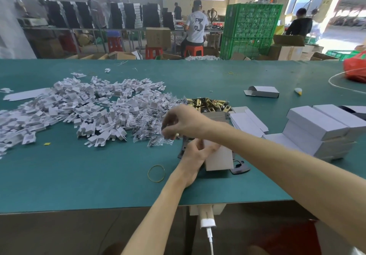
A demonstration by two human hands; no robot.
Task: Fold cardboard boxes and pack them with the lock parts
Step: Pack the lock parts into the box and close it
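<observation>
My left hand point(195, 152) grips a small white cardboard box point(218, 158) standing on the green table point(79, 175). Above and left of it, my right hand point(179, 122) reaches across and pinches a clear plastic bag of small screws point(168, 135) at the edge of a heap of such bags point(150, 120). Brass lock parts point(210, 103) lie in a pile just behind my right hand. A big heap of white folded card inserts point(79, 108) covers the table's left side. Flat white box blanks point(247, 120) lie right of the brass parts.
Closed white boxes point(320, 132) are stacked at the right. One half-folded box point(263, 91) lies farther back. A yellow rubber band point(156, 173) and dark flat parts point(240, 168) lie near my left hand. A red bag point(355, 68) sits far right. People work at benches behind.
</observation>
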